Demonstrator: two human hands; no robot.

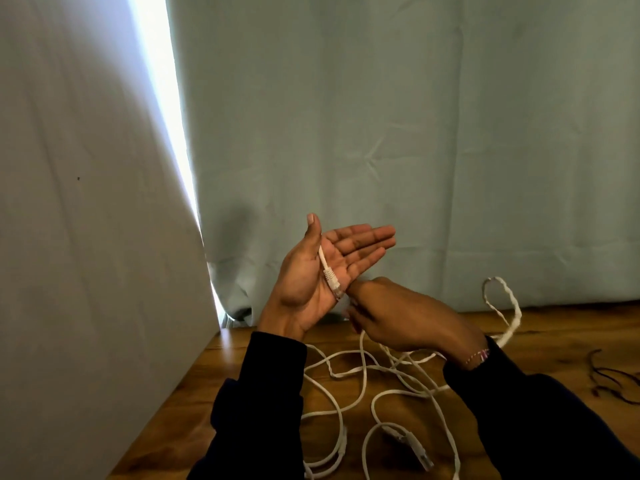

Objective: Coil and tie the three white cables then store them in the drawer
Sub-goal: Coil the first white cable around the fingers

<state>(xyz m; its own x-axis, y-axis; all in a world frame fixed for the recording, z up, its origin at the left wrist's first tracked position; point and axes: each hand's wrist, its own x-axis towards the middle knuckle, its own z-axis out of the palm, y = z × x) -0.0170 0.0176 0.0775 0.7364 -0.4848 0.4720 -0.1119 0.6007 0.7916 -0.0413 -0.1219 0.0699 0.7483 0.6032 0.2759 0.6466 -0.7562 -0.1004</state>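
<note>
Now the left hand [311, 271] lies spread, a cable plug [333, 280] across its palm (thumb up). Just below it, the right hand [408, 317] pinches the white cable [362, 362] — slack trails beneath onto the table [194, 386].

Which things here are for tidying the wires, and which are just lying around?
For the job:
- white cable plug end lying across the open left hand
- right hand gripping the cable
- loose white cables on the wooden table

Just lying about:
- dark cords
- curtain

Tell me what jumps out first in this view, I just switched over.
The left hand is raised at centre, palm open, with a white cable plug lying across it. The right hand curls just beside it. Below both, loose white cables sprawl tangled on the wooden table.
</note>
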